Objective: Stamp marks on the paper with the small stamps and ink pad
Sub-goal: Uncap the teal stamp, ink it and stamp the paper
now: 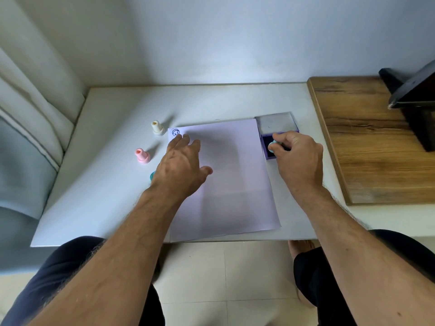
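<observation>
A white sheet of paper [235, 175] lies on the white table [113, 184], with one round blue smiley mark [175, 132] in its far left corner. My left hand [182, 165] rests flat on the paper's left side, fingers spread, just below that mark. My right hand [297, 156] grips a light blue stamp [273, 146] and holds it down on the dark pad of the purple ink pad [267, 147], whose lid [276, 122] stands open behind it. A cream stamp [157, 128] and a pink stamp [142, 156] stand left of the paper. A teal stamp [151, 177] is mostly hidden behind my left wrist.
A wooden board [376, 142] lies to the right of the table, with a dark stand holding a device [414, 100] on it. A sofa or cushion [28, 142] borders the table's left side. The wall is right behind the table.
</observation>
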